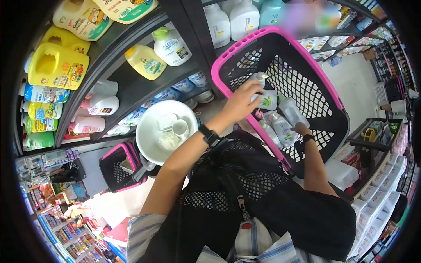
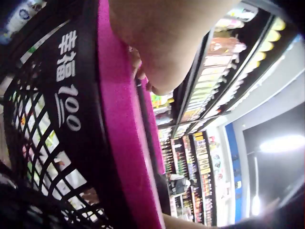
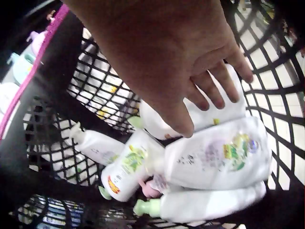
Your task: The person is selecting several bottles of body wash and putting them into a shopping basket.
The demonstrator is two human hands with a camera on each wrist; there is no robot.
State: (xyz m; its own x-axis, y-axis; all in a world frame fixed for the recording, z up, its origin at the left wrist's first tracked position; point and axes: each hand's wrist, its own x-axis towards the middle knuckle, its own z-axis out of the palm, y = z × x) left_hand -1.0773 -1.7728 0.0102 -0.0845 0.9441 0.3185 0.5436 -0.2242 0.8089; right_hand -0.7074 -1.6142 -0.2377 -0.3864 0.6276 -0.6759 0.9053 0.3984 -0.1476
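Two hands: I see both at the pink-rimmed basket [image 1: 245, 42], among shop shelves.
Left hand [image 1: 242, 101]: fingers curled round a white pump bottle [image 1: 265, 101], held just inside the basket's near rim.
Right hand [image 3: 162, 62]: loosely spread, fingertips [image 3: 217, 101] resting on one bottle, gripping nothing I can see.
Bottle pile [image 3: 214, 157]: lying on the basket floor under my right hand.

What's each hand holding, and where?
Right hand: nothing, straight fingers lie on a white bottle. Left hand: across the basket rim at a pump bottle; grip cannot be told.
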